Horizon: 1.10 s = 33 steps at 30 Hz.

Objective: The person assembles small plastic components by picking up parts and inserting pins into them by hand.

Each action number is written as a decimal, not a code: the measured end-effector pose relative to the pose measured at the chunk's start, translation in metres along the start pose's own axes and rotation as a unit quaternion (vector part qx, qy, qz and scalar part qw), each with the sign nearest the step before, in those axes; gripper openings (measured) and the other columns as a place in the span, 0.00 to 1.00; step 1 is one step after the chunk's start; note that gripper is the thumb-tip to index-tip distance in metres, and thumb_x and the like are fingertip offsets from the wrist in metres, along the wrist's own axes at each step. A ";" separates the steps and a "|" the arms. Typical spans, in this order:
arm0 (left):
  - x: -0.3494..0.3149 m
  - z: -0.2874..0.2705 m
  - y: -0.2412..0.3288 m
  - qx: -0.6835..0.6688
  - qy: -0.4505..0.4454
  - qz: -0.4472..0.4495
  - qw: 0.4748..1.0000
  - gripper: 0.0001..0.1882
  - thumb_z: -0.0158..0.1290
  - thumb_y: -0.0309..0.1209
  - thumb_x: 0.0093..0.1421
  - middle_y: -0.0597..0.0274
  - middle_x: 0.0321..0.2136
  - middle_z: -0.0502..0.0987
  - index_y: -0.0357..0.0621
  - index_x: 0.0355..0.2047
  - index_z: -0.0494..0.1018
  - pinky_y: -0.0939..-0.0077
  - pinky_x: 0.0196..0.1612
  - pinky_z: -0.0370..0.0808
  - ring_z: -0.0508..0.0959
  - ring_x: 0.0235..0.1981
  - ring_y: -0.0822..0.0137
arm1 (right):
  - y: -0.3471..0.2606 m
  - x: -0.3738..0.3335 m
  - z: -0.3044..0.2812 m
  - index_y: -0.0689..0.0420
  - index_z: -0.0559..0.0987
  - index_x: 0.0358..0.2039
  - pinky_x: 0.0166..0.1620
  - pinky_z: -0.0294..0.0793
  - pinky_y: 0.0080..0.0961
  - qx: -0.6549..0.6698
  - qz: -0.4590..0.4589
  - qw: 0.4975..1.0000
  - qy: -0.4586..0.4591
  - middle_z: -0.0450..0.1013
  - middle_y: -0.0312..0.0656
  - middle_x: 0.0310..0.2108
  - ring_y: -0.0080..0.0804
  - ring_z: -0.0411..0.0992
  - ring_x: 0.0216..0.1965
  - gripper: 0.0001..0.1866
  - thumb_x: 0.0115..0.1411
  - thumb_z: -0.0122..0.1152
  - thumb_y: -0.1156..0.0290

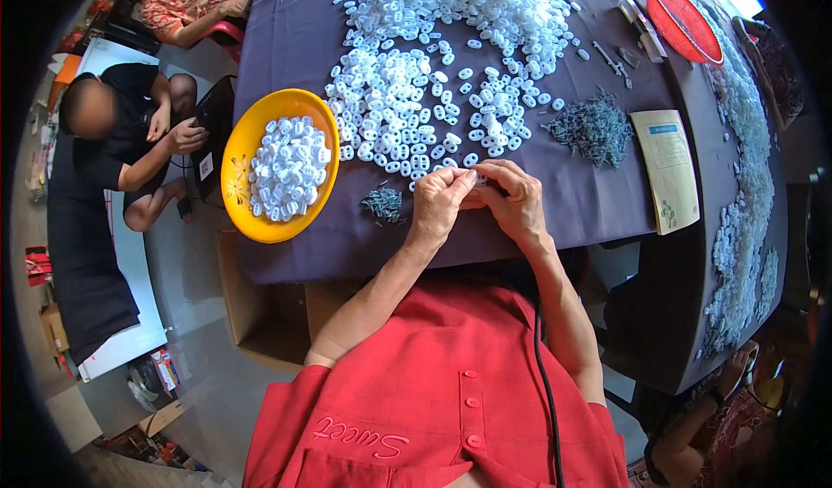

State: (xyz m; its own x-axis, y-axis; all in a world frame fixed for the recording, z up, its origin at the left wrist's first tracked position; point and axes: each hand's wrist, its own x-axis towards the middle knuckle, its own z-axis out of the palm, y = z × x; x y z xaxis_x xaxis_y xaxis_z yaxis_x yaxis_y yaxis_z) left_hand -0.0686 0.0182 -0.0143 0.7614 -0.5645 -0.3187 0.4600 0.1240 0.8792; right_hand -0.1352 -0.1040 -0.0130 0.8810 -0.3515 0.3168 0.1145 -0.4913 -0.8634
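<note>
My left hand (439, 200) and my right hand (513, 198) meet at the table's near edge, fingers closed in a pinch and fingertips together. A bit of white shows between them, but the fingers mostly hide what they hold. Just beyond them spreads a large heap of small white oval plastic pieces with two holes (381, 107). Left of my left hand lies a small pile of dark grey-green screws or pins (382, 204). A bigger pile of the same small parts (596, 130) is to the right of my right hand.
A yellow bowl (236, 146) of white plastic pieces (289, 169) stands at the table's left edge. To the right are a tan booklet (666, 172), a red mesh basket (685, 20) and a second table with more white pieces (737, 228). Other people sit left and lower right.
</note>
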 end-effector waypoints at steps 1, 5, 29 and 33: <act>0.000 0.001 0.001 0.000 0.000 -0.001 1.000 0.07 0.49 0.27 0.58 0.58 0.26 0.76 0.34 0.29 0.73 0.76 0.32 0.79 0.78 0.25 0.70 | 0.000 0.000 0.000 0.62 0.77 0.34 0.34 0.73 0.19 0.000 0.001 1.000 0.000 0.74 0.42 0.34 0.28 0.74 0.32 0.13 0.44 0.60 0.81; -0.003 0.003 0.004 -0.013 0.004 0.010 1.000 0.08 0.49 0.26 0.58 0.62 0.24 0.76 0.33 0.27 0.74 0.80 0.30 0.78 0.77 0.24 0.75 | -0.002 0.000 0.000 0.61 0.77 0.34 0.36 0.73 0.22 -0.023 -0.027 0.999 0.009 0.75 0.44 0.33 0.32 0.75 0.33 0.13 0.44 0.60 0.80; 0.005 -0.011 -0.009 -0.007 0.007 0.003 1.000 0.06 0.49 0.27 0.58 0.62 0.25 0.77 0.38 0.29 0.74 0.80 0.29 0.77 0.77 0.24 0.74 | -0.004 -0.001 0.008 0.60 0.75 0.35 0.36 0.73 0.29 -0.042 -0.051 0.998 0.014 0.72 0.44 0.34 0.41 0.72 0.34 0.16 0.41 0.62 0.78; 0.006 -0.013 -0.011 0.007 0.007 0.003 1.000 0.06 0.50 0.27 0.58 0.63 0.25 0.76 0.38 0.27 0.74 0.82 0.27 0.76 0.76 0.23 0.75 | -0.007 -0.002 0.008 0.61 0.75 0.35 0.37 0.72 0.31 -0.053 -0.048 0.997 0.017 0.72 0.45 0.34 0.42 0.71 0.35 0.17 0.41 0.63 0.77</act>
State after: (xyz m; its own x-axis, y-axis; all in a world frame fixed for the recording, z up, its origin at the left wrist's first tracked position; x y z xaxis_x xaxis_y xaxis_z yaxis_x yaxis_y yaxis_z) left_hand -0.0634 0.0236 -0.0305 0.7699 -0.5529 -0.3185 0.4496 0.1157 0.8857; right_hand -0.1338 -0.0933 -0.0110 0.8515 -0.3251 0.4113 0.1471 -0.6048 -0.7827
